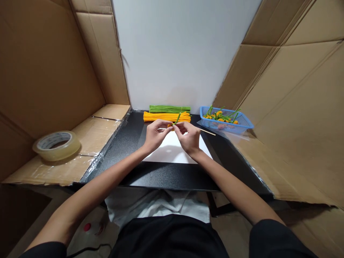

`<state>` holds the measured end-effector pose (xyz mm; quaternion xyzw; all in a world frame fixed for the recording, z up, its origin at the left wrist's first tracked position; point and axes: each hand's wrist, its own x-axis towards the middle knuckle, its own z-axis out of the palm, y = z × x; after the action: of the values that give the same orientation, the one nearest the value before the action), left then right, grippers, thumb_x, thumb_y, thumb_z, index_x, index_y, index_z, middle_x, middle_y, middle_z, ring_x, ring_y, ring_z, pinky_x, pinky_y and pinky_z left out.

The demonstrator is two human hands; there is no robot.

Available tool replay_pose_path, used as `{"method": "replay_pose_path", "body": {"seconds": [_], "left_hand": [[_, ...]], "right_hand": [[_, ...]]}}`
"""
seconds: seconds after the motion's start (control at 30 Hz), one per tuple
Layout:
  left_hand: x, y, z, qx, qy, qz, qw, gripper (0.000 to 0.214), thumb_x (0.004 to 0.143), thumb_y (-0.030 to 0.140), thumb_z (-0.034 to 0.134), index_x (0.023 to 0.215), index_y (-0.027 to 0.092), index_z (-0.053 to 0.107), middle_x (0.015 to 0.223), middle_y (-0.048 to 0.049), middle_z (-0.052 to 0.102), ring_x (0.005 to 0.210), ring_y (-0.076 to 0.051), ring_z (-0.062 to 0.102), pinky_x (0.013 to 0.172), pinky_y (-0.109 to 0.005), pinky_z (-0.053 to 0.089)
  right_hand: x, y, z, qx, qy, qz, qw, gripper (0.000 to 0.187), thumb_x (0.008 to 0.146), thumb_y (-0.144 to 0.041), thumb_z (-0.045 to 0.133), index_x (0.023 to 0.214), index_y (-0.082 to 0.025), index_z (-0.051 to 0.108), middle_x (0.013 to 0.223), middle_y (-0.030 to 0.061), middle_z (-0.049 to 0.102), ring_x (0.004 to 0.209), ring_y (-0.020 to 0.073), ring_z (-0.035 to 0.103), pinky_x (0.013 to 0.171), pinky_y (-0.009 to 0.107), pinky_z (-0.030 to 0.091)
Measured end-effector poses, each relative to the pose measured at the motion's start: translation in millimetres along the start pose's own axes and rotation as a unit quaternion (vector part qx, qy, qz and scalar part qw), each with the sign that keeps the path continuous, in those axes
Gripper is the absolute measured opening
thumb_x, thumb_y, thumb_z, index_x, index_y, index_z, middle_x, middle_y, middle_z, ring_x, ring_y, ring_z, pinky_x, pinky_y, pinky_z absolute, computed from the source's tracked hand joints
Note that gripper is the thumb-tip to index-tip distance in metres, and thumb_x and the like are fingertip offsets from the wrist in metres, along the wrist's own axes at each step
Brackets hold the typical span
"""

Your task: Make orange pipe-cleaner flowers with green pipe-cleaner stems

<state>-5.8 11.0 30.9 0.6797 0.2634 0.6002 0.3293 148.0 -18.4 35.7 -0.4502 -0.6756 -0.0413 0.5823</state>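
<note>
Over a white sheet of paper, my left hand and my right hand meet with fingertips pinched together. Between them is a small pipe-cleaner piece, orange at the left fingertips, with a green pipe-cleaner stem pointing up and to the right. The fingers cover much of it. A thin wooden stick lies just behind my right hand, partly hidden by it. Beyond my hands are a bundle of orange pipe cleaners and, behind that, a bundle of green pipe cleaners.
At the back right stands a blue plastic basket holding several orange and green pipe-cleaner pieces. A roll of clear tape rests on the cardboard ledge at left. Cardboard walls flank the black tabletop; a white panel closes the back.
</note>
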Motion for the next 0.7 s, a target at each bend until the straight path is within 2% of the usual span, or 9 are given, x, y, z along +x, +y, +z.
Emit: {"method": "replay_pose_path", "body": {"seconds": [0.17,0.37,0.53,0.63,0.7], "left_hand": [[0.1,4.1,-1.0,0.011,-0.008,0.019,1.000,0.028,0.077,0.041,0.079,0.092,0.017,0.075,0.093,-0.0076,0.073,0.081,-0.017,0.071,0.075,-0.030,0.060],[2.8,0.9,1.0,-0.036,0.029,-0.067,0.997,0.041,0.067,0.042,0.086,0.095,0.014,0.073,0.094,-0.0092,0.075,0.080,-0.018,0.070,0.075,-0.030,0.058],[8.9,-2.6,-2.7,-0.110,0.029,-0.088,0.990,0.040,0.065,0.040,0.087,0.091,0.013,0.073,0.092,-0.0093,0.075,0.084,-0.019,0.071,0.085,-0.033,0.058],[11.5,-2.2,-4.2,-0.122,0.023,-0.106,0.987,0.038,0.065,0.040,0.087,0.089,0.013,0.073,0.088,-0.0077,0.074,0.079,-0.017,0.070,0.077,-0.030,0.058],[11.7,-1.6,-3.5,-0.136,0.020,-0.126,0.982,0.039,0.063,0.039,0.088,0.087,0.013,0.071,0.085,-0.0062,0.073,0.077,-0.016,0.069,0.071,-0.028,0.058]], "right_hand": [[-1.3,-2.2,-0.7,-0.038,0.006,-0.030,0.999,0.020,0.092,-0.033,0.063,0.081,-0.019,0.071,0.075,0.0052,0.072,0.059,0.0156,0.062,0.061,0.030,0.051],[-1.9,-2.4,-0.3,0.012,-0.010,-0.054,0.998,0.021,0.095,-0.034,0.060,0.085,-0.020,0.072,0.079,0.0059,0.072,0.064,0.0165,0.063,0.063,0.031,0.053],[3.3,2.6,-3.1,0.074,-0.072,-0.011,0.995,0.020,0.094,-0.032,0.059,0.098,-0.021,0.075,0.089,0.0069,0.072,0.068,0.0169,0.064,0.063,0.031,0.056],[7.0,6.6,-5.4,0.117,-0.113,0.016,0.987,0.020,0.091,-0.032,0.062,0.101,-0.021,0.075,0.093,0.0065,0.071,0.069,0.0159,0.064,0.061,0.029,0.055],[8.0,7.4,-6.2,0.121,-0.112,0.019,0.986,0.018,0.090,-0.032,0.064,0.097,-0.020,0.075,0.089,0.0057,0.071,0.067,0.0154,0.063,0.061,0.029,0.054]]}}
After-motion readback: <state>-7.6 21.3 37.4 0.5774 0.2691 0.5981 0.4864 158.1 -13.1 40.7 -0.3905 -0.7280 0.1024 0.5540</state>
